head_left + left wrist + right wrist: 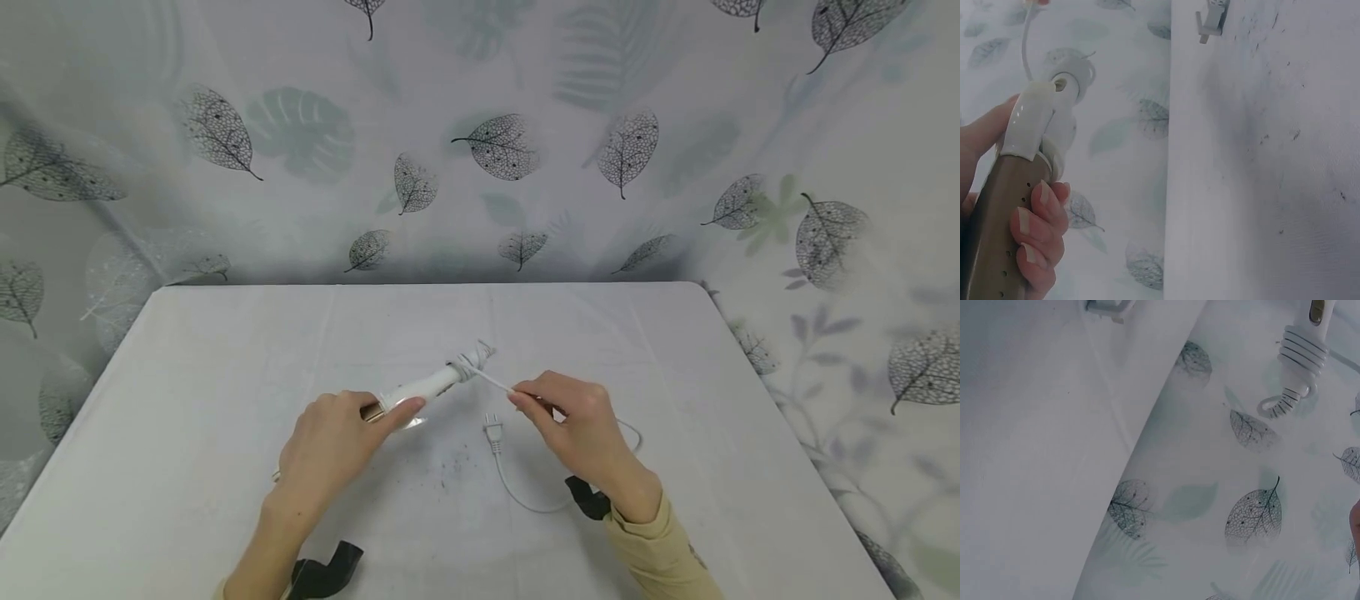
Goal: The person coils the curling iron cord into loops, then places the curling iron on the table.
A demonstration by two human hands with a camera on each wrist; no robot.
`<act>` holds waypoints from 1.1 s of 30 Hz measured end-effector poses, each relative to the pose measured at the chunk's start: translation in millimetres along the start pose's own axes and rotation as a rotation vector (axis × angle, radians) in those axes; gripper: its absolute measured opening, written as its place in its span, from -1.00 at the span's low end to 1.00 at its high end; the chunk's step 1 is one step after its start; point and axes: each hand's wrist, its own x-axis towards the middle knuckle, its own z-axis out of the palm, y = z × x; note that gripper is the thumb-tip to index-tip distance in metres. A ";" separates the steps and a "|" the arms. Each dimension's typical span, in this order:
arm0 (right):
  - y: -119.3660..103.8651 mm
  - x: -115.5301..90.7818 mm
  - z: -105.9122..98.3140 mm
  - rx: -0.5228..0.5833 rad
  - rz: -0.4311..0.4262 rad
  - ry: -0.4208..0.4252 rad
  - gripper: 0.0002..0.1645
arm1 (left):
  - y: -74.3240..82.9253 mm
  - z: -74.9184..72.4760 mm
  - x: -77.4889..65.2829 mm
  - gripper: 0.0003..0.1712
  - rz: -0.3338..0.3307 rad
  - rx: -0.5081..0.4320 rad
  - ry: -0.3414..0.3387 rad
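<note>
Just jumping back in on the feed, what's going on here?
A person's left hand grips the brown barrel of a white-handled appliance above the white table. The right hand pinches its white cord, drawn straight from several turns wrapped around the handle's end. The plug lies on the table, with loose cord curving towards the right wrist. The current view doesn't settle whether the cord is being wound or unwound.

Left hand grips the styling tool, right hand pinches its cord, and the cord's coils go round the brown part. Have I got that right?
Not quite: the coils go round the white handle, not the brown part; the right wrist view shows it. The rest stands: the left hand grips the styling tool and the right hand pinches its cord.
</note>
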 end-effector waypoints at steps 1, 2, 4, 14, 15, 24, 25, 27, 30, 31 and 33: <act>0.1 -0.3 0.3 0.016 -0.008 -0.013 -0.93 | -0.5 -0.6 0.3 -0.11 0.001 -0.005 0.004; 0.2 -0.6 0.6 0.030 -0.014 -0.025 -0.95 | -0.7 -1.3 0.7 -0.11 0.003 -0.010 0.008; 0.0 -0.9 1.3 0.049 -0.026 -0.042 -0.95 | -1.4 -2.3 1.4 -0.11 0.004 -0.019 0.018; -1.6 -1.7 0.2 0.025 0.031 -0.060 -0.78 | -1.8 -5.2 1.7 -0.18 0.034 -0.076 0.080; -1.1 -1.5 0.3 0.025 0.036 -0.053 -0.78 | -1.9 -5.5 1.6 -0.19 0.036 -0.082 0.088; 1.1 -1.0 1.6 0.056 0.063 0.011 -0.79 | -3.0 -6.3 2.3 -0.22 0.022 -0.116 0.118; 1.1 -1.0 2.0 0.064 0.062 0.012 -0.78 | -3.2 -5.8 2.5 -0.23 0.020 -0.121 0.119; 0.8 -0.6 2.7 0.072 0.060 0.022 -0.78 | -3.6 -4.9 2.8 -0.24 0.020 -0.131 0.128; 0.6 0.8 3.2 0.069 0.043 0.080 -0.77 | -3.7 -3.6 3.5 -0.25 0.027 -0.148 0.149; 0.6 1.4 3.1 0.074 0.029 0.105 -0.76 | -3.6 -3.3 3.7 -0.25 0.035 -0.154 0.158; 0.4 1.9 2.6 0.082 0.000 0.141 -0.73 | -3.3 -3.1 4.1 -0.26 0.051 -0.166 0.175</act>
